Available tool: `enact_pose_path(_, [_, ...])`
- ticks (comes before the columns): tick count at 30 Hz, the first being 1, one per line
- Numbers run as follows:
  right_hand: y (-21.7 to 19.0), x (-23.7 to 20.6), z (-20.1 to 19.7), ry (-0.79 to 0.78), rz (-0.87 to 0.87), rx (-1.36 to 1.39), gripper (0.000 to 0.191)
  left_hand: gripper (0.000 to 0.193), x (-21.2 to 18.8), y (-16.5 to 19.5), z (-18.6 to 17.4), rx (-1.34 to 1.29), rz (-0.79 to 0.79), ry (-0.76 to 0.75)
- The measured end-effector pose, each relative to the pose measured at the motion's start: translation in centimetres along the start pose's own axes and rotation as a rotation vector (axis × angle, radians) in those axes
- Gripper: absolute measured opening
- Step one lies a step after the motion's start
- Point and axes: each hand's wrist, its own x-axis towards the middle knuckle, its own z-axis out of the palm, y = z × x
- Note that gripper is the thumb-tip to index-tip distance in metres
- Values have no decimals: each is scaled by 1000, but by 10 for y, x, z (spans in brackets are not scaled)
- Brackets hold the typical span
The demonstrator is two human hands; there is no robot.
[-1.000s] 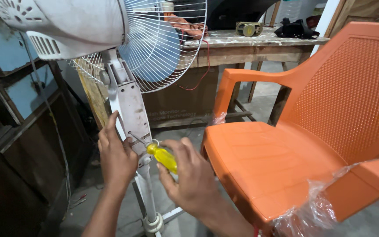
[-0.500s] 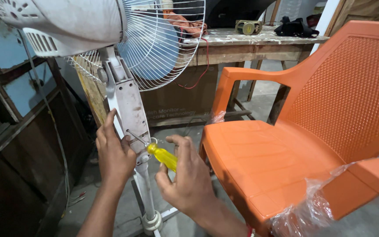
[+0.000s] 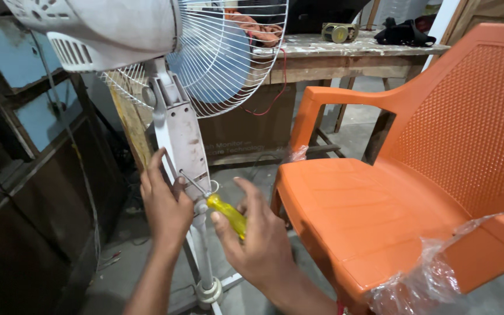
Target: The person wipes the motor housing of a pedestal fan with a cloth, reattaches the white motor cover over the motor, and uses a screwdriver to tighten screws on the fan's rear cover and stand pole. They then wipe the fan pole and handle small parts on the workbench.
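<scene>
We see a white pedestal fan (image 3: 147, 35) at 11 o'clock, its wire grille round and its grey control column (image 3: 181, 140) scuffed and dusty. Our left hand (image 3: 167, 204) closes around the column's lower end at 8 o'clock. Our right hand (image 3: 261, 245), near 6 o'clock, is clamped on a screwdriver (image 3: 220, 207) with a translucent yellow handle; its thin metal shaft slants up-left, the tip touching the column just beside the left thumb. At 3 o'clock stands an orange plastic chair (image 3: 380, 216), clear wrapping bunched on its front arm. At 1 o'clock a worn wooden tabletop (image 3: 345, 46) carries a dark bundle and a small round object.
</scene>
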Motion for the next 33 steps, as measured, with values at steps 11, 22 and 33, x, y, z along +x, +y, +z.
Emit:
enact_pose_path(11, [5,2,4,70,-74,-25,45,34,-31,5,13,-837,-904,-73])
enact_pose_path(22, [9,4,0,43,41,25,51,42,-15,13,16,-1223,-1040,-74])
enact_pose_path(33, [10,-1,-2,7,205,8,32,38,-17,14,18,-1188,-1055,-29])
